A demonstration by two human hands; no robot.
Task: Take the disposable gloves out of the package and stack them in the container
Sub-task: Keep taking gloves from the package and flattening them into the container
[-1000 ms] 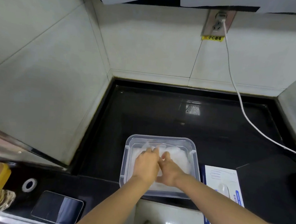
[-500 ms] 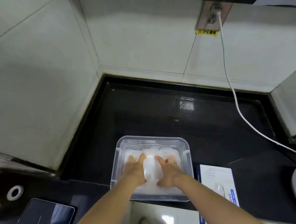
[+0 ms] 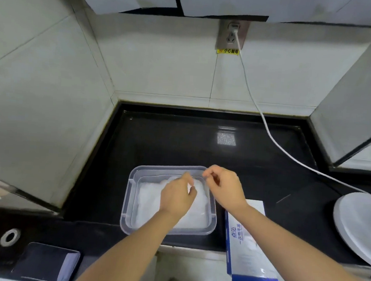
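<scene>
Broadly, the black tabletop (image 3: 180, 144) carries the clear container (image 3: 128, 202), set just beside the blue package (image 3: 248, 265), likely for short transfers. Inside it the gloves (image 3: 149, 203) lie heaped. The left hand (image 3: 177, 198) pinches the top layer, probably to level it. The right hand (image 3: 226, 188) hovers at the far corner, fingers curled; whether they grasp film, I cannot tell.

Our left hand (image 3: 177, 196) and right hand (image 3: 225, 188) reach forward side by side, just apart, backs upward, fingers curled, fingertips near the thumbs.
</scene>
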